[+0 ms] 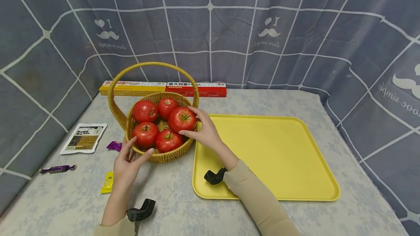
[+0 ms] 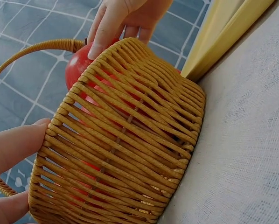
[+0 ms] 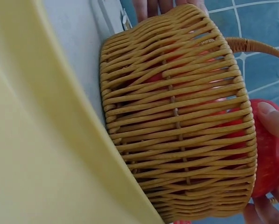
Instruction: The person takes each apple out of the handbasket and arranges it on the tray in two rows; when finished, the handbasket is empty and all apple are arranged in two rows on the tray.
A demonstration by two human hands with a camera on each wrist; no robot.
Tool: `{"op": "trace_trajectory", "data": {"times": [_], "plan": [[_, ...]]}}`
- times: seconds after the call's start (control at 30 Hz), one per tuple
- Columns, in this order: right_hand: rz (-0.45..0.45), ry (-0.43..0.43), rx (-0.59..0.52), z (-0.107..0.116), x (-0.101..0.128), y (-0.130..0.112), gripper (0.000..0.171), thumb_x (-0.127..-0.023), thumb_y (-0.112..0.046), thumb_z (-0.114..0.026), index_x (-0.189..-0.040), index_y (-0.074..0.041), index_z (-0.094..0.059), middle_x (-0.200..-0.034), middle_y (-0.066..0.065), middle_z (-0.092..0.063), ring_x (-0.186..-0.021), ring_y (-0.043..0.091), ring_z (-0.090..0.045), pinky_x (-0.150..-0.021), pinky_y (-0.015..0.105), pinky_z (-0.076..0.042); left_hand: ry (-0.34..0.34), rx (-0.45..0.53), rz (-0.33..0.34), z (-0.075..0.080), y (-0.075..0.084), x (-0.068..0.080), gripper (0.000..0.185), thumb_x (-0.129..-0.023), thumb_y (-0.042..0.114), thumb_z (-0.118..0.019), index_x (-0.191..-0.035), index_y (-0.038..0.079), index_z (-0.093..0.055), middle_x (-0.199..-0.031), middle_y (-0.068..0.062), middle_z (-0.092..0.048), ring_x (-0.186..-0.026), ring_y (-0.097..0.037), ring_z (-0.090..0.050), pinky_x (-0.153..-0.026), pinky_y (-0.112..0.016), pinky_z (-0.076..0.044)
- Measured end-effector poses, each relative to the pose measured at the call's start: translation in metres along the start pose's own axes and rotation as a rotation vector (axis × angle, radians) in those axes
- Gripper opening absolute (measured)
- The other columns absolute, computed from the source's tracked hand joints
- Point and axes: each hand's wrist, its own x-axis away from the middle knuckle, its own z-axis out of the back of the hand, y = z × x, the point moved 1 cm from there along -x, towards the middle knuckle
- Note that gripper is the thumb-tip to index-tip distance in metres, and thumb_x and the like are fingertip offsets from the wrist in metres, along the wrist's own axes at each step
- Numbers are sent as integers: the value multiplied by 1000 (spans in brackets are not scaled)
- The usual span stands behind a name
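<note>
A wicker basket (image 1: 170,156) with a tall arched handle holds several red apples. My right hand (image 1: 205,130) grips the apple (image 1: 182,118) at the basket's right side, thumb and fingers on opposite sides of it. In the right wrist view that apple (image 3: 265,158) bulges above the rim. At the basket's front left, my left hand (image 1: 126,166) holds the rim, with fingertips reaching over the edge. Another apple (image 1: 145,134) lies just beside those fingertips. The wicker wall (image 2: 116,140) hides most of the fruit in the left wrist view.
Right of the basket lies a yellow tray (image 1: 269,156), under my right forearm. Two pasta boxes (image 1: 197,89) line the back. On the left are a white-edged packet (image 1: 84,138), a purple-wrapped candy (image 1: 58,169), a small purple packet (image 1: 114,145) and a yellow packet (image 1: 107,183).
</note>
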Motion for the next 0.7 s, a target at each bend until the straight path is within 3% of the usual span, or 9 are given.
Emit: {"op": "trace_trajectory", "data": {"times": [0.27,0.47,0.7], "plan": [[40,40,26,-3,2,-2,79,-73,-26,-83,-139,-11,-43,-130,9,-43,-116,20,-47,-95,36,-47,8,7,-3,-1,2,0,79,-83,27,-73,-148,16,-30,-156,8,3,-140,-19,-16,-110,-33,-26],[65,74,-51,7,2,-4,74,-71,-22,-84,-136,-14,-49,-127,5,-45,-116,16,-46,-97,33,-47,13,8,-4,-3,3,-2,79,-82,27,-74,-148,16,-32,-156,7,2,-140,-17,-17,-110,-32,-27],[166,136,-182,45,12,-48,71,-70,0,-80,-133,2,-48,-126,19,-46,-117,28,-45,-96,42,-47,7,-1,6,0,1,1,79,-83,29,-73,-148,17,-30,-155,7,3,-139,-20,-19,-108,-33,-29]]}}
